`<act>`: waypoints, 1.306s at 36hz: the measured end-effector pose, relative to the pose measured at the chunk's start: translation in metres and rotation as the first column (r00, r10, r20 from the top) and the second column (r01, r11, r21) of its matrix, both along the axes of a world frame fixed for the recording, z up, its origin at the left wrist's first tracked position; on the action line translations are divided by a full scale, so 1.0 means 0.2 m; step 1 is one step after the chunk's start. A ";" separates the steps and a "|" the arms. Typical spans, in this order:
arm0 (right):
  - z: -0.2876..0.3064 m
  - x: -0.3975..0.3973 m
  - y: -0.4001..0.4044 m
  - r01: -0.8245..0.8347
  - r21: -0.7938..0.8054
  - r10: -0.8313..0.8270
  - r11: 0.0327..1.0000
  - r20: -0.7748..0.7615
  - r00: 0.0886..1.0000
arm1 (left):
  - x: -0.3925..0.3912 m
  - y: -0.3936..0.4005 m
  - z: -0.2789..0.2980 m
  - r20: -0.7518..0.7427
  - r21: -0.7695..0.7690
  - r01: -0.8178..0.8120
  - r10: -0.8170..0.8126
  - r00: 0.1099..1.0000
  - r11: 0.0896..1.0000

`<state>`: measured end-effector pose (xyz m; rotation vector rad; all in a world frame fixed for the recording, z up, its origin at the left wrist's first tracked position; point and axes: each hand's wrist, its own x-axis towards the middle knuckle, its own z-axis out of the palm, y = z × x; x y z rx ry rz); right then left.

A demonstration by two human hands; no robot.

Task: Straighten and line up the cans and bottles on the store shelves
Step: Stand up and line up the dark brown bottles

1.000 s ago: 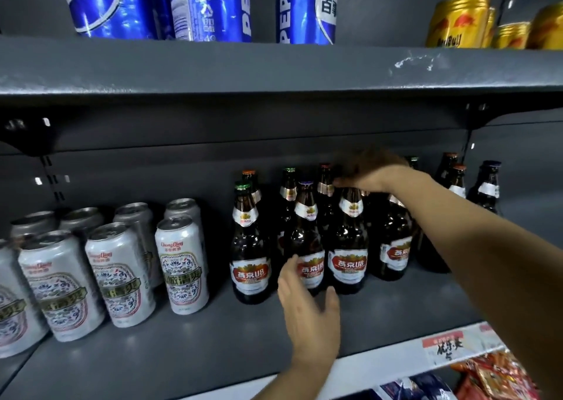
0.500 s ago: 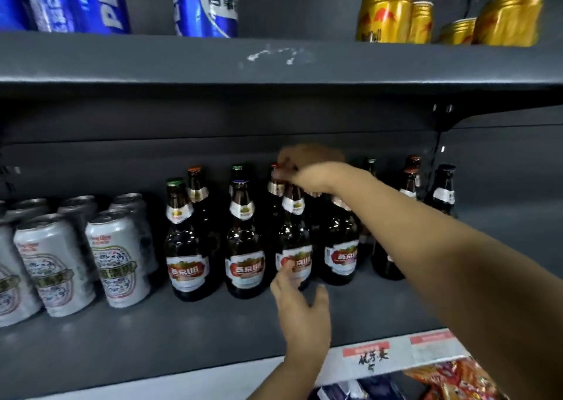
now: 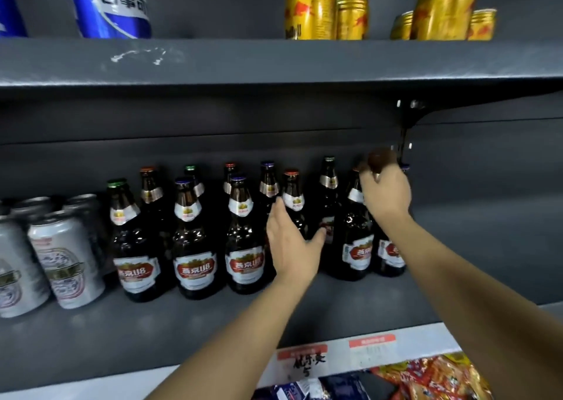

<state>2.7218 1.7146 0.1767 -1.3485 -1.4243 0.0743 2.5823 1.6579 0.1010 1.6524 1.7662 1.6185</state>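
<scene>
Dark grey store shelves fill the head view. On the middle shelf [image 3: 213, 332], brown beer bottles [image 3: 195, 238] stand in loose rows from 9 o'clock through the centre to 3 o'clock, labels mostly facing out. Silver cans [image 3: 65, 259] sit at far 9 o'clock, gold cans [image 3: 310, 10] on the upper shelf at 1 o'clock, and blue cola cans [image 3: 112, 3] at 11 o'clock.

The left hand [image 3: 292, 241] is at centre, fingers straight and spread, palm against the side of a bottle [image 3: 294, 204] in the middle of the group; it grips nothing. The right hand [image 3: 385, 192] is at 2 o'clock, fingers curled down over the necks of the rightmost bottles [image 3: 355, 235]; whether it truly pinches one, I cannot tell.

To do this step well, I judge the right hand should steady the neck while the left nudges the base, sliding rather than tipping, until labels face forward and fronts align.

Compared with half a second ago, the right hand has moved rightward to the end bottles, and the left hand has risen from the shelf front to the bottles.
</scene>
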 end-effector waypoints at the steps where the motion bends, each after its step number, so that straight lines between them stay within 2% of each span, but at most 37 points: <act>1: -0.01 0.00 0.00 -0.016 -0.040 0.017 0.999 0.018 1.000 | -0.01 0.03 0.01 0.027 -0.030 -0.005 0.005 1.000 1.000; 5: -0.04 -0.01 0.01 -0.063 -0.258 0.085 0.964 0.074 0.994 | -0.03 0.12 0.02 0.138 -0.122 -0.003 0.020 0.990 0.993; 7: -0.06 -0.02 0.02 -0.084 -0.344 0.111 0.935 0.058 0.992 | -0.03 0.14 0.01 0.107 -0.136 -0.023 0.038 0.994 0.990; 9: -0.07 -0.02 0.03 -0.103 -0.367 0.120 0.924 0.022 0.993 | -0.03 0.15 0.01 0.079 -0.140 -0.032 0.043 0.996 0.990; 15: -0.08 -0.04 0.03 -0.001 -0.306 0.067 0.952 0.205 0.976 | -0.05 0.20 -0.01 0.131 -0.109 -0.003 0.017 0.991 0.994; 24: -0.13 -0.02 0.02 -0.015 -0.156 0.053 0.988 0.246 0.968 | -0.03 0.16 -0.03 0.066 -0.049 0.010 -0.007 0.998 0.999; 26: -0.12 0.01 -0.02 0.010 0.016 -0.013 1.000 0.163 0.987 | 0.00 0.09 -0.04 -0.018 0.101 -0.098 0.101 0.995 0.990; 28: -0.11 0.07 -0.04 0.051 0.276 -0.044 0.960 -0.033 0.999 | 0.06 0.01 -0.04 -0.086 0.347 -0.133 0.173 0.981 0.928; 29: -0.10 0.12 -0.04 0.092 0.360 -0.048 0.928 -0.130 0.990 | 0.10 -0.01 -0.05 -0.115 0.431 -0.091 0.155 0.981 0.898; 31: -0.09 0.22 -0.02 0.152 0.373 -0.040 0.915 -0.293 0.955 | 0.19 -0.04 -0.06 -0.178 0.482 0.045 0.048 0.983 0.875; 33: -0.12 0.33 0.01 0.151 0.252 -0.044 0.956 -0.388 0.920 | 0.28 -0.04 -0.06 -0.191 0.426 0.146 -0.069 0.979 0.893; 36: -0.26 0.47 0.05 -0.066 0.030 0.072 0.997 -0.375 0.924 | 0.36 0.00 -0.05 -0.133 0.275 0.181 -0.149 0.980 0.944; 38: -0.38 0.52 0.07 -0.235 -0.118 0.184 0.965 -0.338 0.923 | 0.39 0.05 -0.05 -0.116 0.163 0.179 -0.161 0.980 0.970; 40: -0.47 0.54 0.10 -0.388 -0.235 0.291 0.891 -0.360 0.886 | 0.40 0.10 -0.04 -0.088 0.039 0.170 -0.166 0.982 0.985; 42: -0.55 0.55 0.11 -0.468 -0.328 0.355 0.821 -0.349 0.867 | 0.40 0.15 -0.03 -0.059 -0.080 0.155 -0.160 0.985 0.985; 44: -0.61 0.54 0.12 -0.493 -0.375 0.389 0.785 -0.321 0.864 | 0.39 0.19 -0.04 -0.036 -0.159 0.153 -0.161 0.986 0.975; 47: -0.65 0.51 0.11 -0.491 -0.347 0.378 0.799 -0.346 0.859 | 0.38 0.21 -0.06 0.020 -0.205 0.178 -0.177 0.984 0.962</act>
